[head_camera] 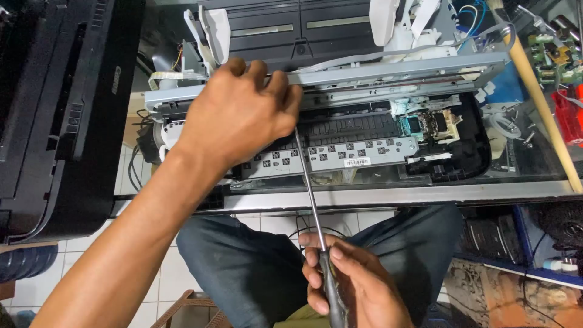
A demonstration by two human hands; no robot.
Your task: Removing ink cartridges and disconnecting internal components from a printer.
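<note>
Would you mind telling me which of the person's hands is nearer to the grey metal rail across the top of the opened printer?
Left. The left hand grips the grey metal rail directly, while the right hand is lower down over the lap, holding the screwdriver handle.

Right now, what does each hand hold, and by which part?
Right hand: long screwdriver, by its dark handle. Left hand: grips the printer's grey metal rail near its left end.

Opened printer [364, 140] on table edge [395, 195], screwdriver [313, 206] before it, casing [54, 109] left.
</note>
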